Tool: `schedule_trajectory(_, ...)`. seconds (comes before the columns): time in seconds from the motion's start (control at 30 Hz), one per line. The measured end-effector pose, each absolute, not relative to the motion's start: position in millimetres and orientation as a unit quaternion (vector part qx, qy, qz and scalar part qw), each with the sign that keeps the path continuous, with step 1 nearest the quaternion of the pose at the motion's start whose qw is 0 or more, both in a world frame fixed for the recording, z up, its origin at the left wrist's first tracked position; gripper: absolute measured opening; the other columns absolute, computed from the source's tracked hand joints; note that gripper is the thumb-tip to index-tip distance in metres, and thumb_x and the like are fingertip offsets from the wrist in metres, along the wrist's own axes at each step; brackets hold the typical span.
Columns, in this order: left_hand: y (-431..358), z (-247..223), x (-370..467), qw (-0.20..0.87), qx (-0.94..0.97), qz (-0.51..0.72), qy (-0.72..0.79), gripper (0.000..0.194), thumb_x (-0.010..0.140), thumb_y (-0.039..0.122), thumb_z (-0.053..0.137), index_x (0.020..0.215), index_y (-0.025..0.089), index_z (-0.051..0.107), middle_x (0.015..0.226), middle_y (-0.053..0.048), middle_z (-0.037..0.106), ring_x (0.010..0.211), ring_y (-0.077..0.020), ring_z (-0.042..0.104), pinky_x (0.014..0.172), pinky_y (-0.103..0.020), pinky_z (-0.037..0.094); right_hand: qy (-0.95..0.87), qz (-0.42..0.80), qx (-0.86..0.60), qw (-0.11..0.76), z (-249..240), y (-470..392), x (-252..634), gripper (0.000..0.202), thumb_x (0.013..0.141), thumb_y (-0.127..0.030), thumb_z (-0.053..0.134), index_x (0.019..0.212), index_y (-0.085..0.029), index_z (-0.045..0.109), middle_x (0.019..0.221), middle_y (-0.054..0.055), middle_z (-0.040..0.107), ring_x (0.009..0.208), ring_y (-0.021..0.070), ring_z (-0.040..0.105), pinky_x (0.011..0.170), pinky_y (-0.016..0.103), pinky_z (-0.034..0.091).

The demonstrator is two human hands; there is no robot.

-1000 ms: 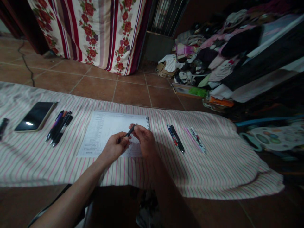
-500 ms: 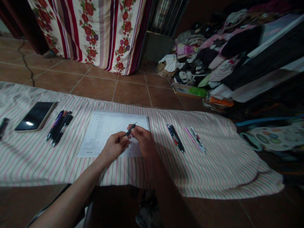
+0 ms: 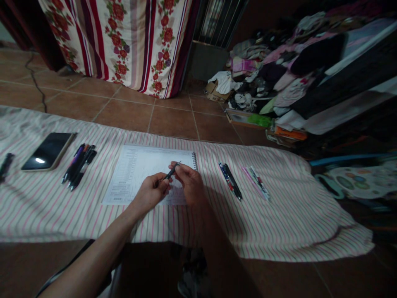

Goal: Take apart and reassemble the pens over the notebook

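A dark pen (image 3: 170, 172) is held at a slant over a spiral notebook (image 3: 149, 159) with printed text down its left side. My left hand (image 3: 152, 189) is closed round the pen's lower end, and my right hand (image 3: 188, 179) pinches its upper end near the tip. Right of the notebook lie a few dark pens (image 3: 230, 181), and beyond them some pink and white pens (image 3: 257, 183). A bunch of several pens (image 3: 78, 165) rests left of the notebook.
A phone (image 3: 48, 151) and another dark pen (image 3: 5, 166) lie at the left of the striped cloth (image 3: 288, 219). Behind it are a tiled floor, a floral curtain (image 3: 136, 45) and a heap of clothes (image 3: 273, 70). A patterned plastic item (image 3: 362, 180) stands at the right.
Both hands remain over the notebook with the pen between them, its tip shifted very slightly right. The whole view has moved a little.
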State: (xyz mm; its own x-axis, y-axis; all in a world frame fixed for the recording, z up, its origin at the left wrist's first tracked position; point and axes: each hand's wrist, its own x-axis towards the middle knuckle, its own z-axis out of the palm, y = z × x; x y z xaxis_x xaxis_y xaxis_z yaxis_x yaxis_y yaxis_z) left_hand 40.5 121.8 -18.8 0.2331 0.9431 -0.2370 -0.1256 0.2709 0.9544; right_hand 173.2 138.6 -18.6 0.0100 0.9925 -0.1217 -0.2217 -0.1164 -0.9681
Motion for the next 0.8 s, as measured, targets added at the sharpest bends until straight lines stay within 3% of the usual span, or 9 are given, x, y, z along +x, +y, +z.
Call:
schedule_trajectory(0.27, 118.7, -17.1, 42.0, 0.66, 0.433, 0.406, 0.461, 0.026, 0.068, 0.037, 0.063, 0.075, 0.014, 0.055, 0.049, 0.005, 0.047, 0.038, -0.0043, 0.035, 0.039, -0.019, 0.023, -0.429, 0.502, -0.544, 0.519, -16.5, 139.4, 172.7, 0.028, 0.066, -0.045, 0.07, 0.072, -0.018, 0.07, 0.063, 0.0, 0.062, 0.063, 0.013, 0.054, 0.063, 0.027, 0.042)
schedule_trajectory(0.47, 120.4, -13.6, 43.2, 0.651, 0.428, 0.419, 0.467, 0.025, 0.067, 0.036, 0.064, 0.074, 0.014, 0.056, 0.049, 0.004, 0.048, 0.04, -0.0056, 0.038, 0.04, -0.02, 0.026, -0.436, 0.549, -0.477, 0.53, -15.4, 138.0, 173.2, 0.031, 0.072, -0.044, 0.066, 0.091, -0.02, 0.072, 0.096, 0.007, 0.071, 0.089, 0.0187, 0.062, 0.081, 0.033, 0.045)
schedule_trajectory(0.8, 119.1, -11.6, 42.4, 0.648, 0.438, 0.415, 0.466, 0.022, 0.069, 0.034, 0.062, 0.074, 0.013, 0.056, 0.05, 0.004, 0.049, 0.04, -0.0055, 0.038, 0.041, -0.02, 0.026, -0.414, 0.514, -0.524, 0.538, -23.6, 141.1, 169.3, 0.027, 0.061, -0.04, 0.074, 0.076, -0.018, 0.069, 0.07, 0.003, 0.068, 0.066, 0.0147, 0.059, 0.065, 0.029, 0.046)
